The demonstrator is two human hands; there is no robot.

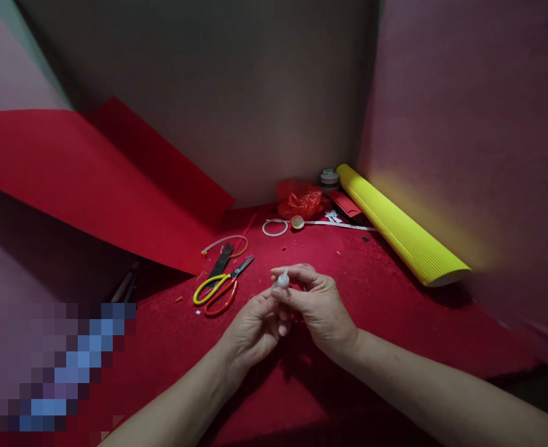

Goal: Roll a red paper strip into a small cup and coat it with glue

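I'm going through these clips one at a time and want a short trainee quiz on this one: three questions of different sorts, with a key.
1. Besides their metal, which colours do the scissors show?
a) blue and green
b) yellow and red
c) white and pink

2. True or false: in the picture, the yellow roll lies to the right of the scissors.

3. Fill in the colour: the left hand and right hand are close together at a small ____ nozzle.

Key: 1 b; 2 true; 3 white.
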